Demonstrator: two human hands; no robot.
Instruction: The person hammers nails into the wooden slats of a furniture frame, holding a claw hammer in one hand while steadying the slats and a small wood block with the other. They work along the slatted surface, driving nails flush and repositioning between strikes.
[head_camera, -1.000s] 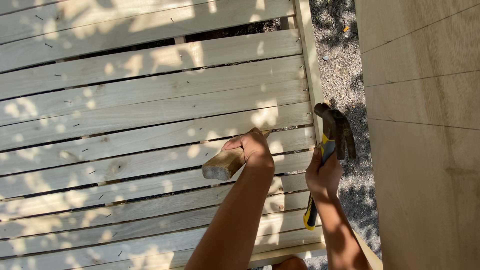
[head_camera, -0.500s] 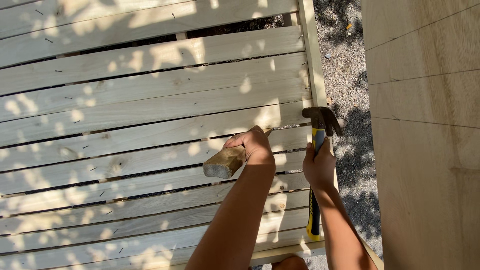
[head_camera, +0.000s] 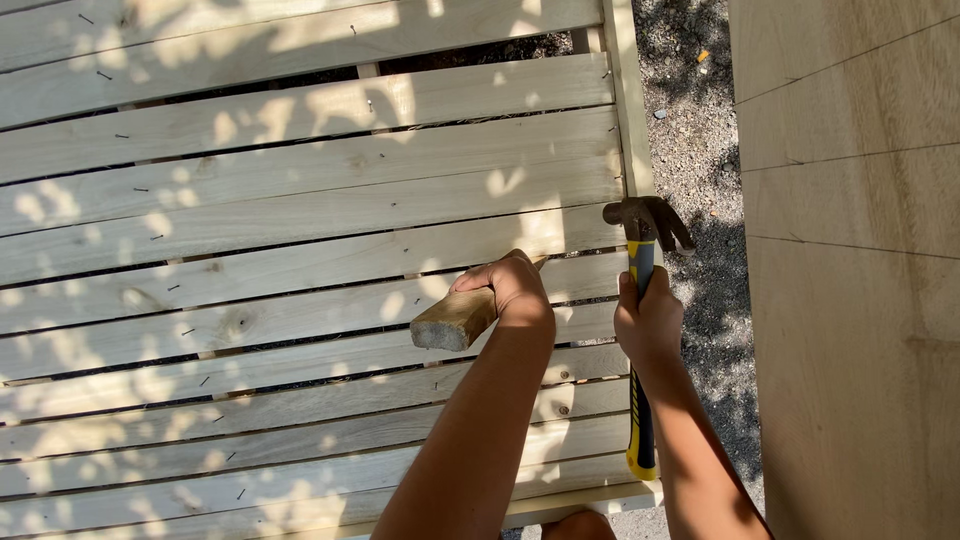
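Lowered hammer (head_camera: 641, 300) gripped; left fingers (head_camera: 500, 283) clasp block (head_camera: 455, 320).

A pale slatted wooden panel (head_camera: 300, 210) lies on gravel ground (head_camera: 690, 110), studded with small nails.

No packages, labels, signs or screens in view.
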